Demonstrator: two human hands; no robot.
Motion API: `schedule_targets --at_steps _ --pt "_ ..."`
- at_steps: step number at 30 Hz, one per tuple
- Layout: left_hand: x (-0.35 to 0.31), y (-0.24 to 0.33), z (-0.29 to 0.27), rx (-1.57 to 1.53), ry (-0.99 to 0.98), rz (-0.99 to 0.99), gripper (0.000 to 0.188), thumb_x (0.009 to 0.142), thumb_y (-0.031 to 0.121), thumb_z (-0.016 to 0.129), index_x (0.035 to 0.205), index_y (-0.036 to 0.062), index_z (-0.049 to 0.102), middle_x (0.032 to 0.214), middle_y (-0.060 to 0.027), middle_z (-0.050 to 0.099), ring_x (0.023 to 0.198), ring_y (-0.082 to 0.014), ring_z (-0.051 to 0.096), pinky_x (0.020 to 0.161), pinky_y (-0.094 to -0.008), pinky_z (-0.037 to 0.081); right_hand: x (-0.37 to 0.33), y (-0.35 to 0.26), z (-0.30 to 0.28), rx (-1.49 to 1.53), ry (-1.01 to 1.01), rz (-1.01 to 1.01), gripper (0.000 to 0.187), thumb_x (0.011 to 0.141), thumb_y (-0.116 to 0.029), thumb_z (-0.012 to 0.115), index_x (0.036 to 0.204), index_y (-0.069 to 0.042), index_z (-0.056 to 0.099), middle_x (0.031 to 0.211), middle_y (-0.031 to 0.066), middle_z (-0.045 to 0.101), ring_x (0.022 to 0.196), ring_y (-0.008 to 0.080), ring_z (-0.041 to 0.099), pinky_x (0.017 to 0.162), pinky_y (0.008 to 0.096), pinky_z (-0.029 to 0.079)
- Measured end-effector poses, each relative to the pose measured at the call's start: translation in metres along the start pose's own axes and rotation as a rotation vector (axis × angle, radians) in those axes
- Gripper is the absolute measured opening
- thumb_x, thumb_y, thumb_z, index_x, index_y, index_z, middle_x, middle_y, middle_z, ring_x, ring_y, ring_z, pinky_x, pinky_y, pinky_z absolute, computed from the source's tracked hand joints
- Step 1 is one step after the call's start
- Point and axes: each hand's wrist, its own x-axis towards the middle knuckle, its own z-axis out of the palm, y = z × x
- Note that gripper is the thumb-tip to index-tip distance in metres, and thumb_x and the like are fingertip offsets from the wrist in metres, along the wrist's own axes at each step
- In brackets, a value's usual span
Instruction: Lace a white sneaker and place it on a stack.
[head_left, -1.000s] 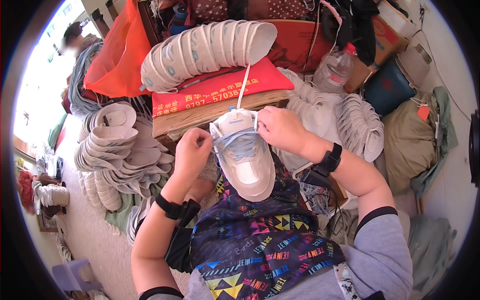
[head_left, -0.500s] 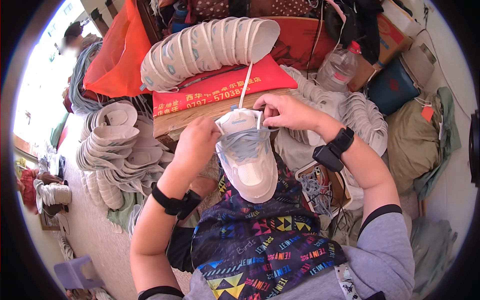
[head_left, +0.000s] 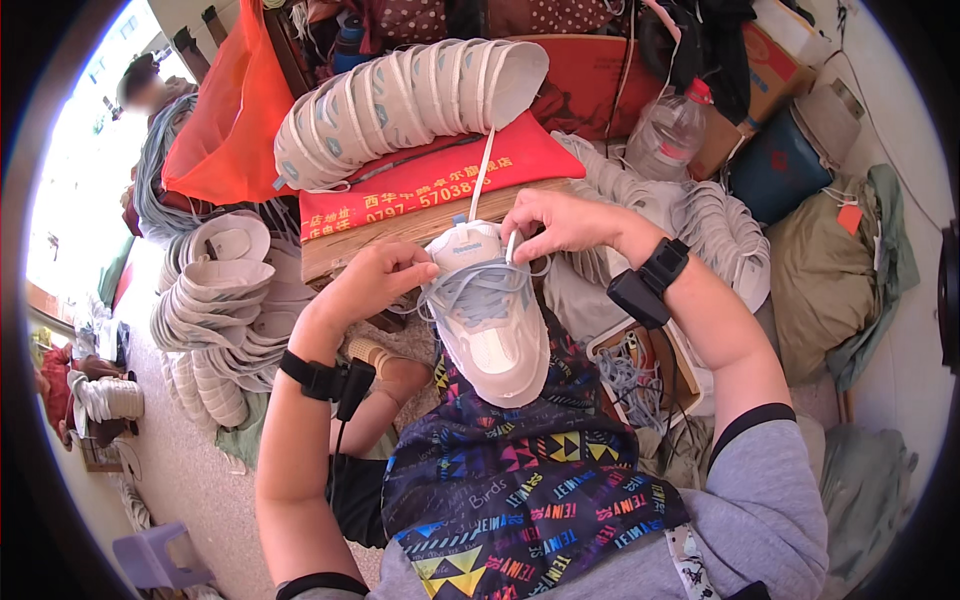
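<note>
A white shoe upper (head_left: 492, 365) with grey-blue laces (head_left: 478, 290) stands toe toward me, above my patterned apron (head_left: 520, 480). My left hand (head_left: 372, 283) is closed, its thumb and forefinger at the left edge of the upper's opening. Thumb and forefinger of my right hand (head_left: 565, 225) pinch the white edge on the right side of the opening. Lace loops hang out at both sides, beneath the fingers. A thin white strip (head_left: 482, 175) runs from behind the tongue up toward a row of nested shoe uppers (head_left: 400, 115).
That row lies on a red printed bag (head_left: 440, 185) over a wooden bench (head_left: 350, 250). More stacked uppers (head_left: 215, 300) sit at left, others (head_left: 725, 235) at right. An open box of laces (head_left: 640, 380) is by my right forearm. A plastic bottle (head_left: 668, 135) stands behind.
My left hand has shifted a little left and its wrist has turned, with the fingers lower against the upper. The right hand stays at the opening's edge. The whole view has shifted slightly.
</note>
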Motion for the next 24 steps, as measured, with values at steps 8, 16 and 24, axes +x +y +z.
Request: schedule_targets --at_steps 8,16,24 --pt "0.003 -0.009 0.032 0.010 0.286 0.030 0.016 0.080 0.020 0.072 0.082 0.0036 0.071 0.074 -0.0080 0.048 0.075 -0.0213 0.049 0.068 -0.0318 0.041 0.010 -0.010 -0.002 0.104 -0.183 0.088 0.025 0.081 -0.029 0.073 0.096 -0.009 0.068 0.106 0.0062 0.052 0.103 0.0205 0.050 0.092 0.0307 0.041" --pt "-0.001 0.014 0.048 -0.179 0.499 0.087 0.015 0.086 0.019 0.069 0.088 0.0048 0.069 0.080 -0.0038 0.050 0.082 -0.0171 0.048 0.073 -0.0284 0.040 0.013 -0.007 0.018 0.070 0.024 0.173 0.018 0.079 -0.023 0.072 0.082 -0.006 0.067 0.104 0.0075 0.058 0.103 0.0209 0.053 0.091 0.0317 0.043" --pt "-0.003 -0.037 0.078 -0.728 0.629 -0.183 0.032 0.100 0.033 0.052 0.111 0.0031 0.058 0.096 0.0023 0.056 0.088 -0.0059 0.048 0.082 -0.0229 0.040 0.036 -0.034 0.054 0.543 0.687 -0.009 0.020 0.085 -0.019 0.067 0.080 0.000 0.066 0.081 0.0049 0.065 0.078 0.0122 0.059 0.072 0.0280 0.047"
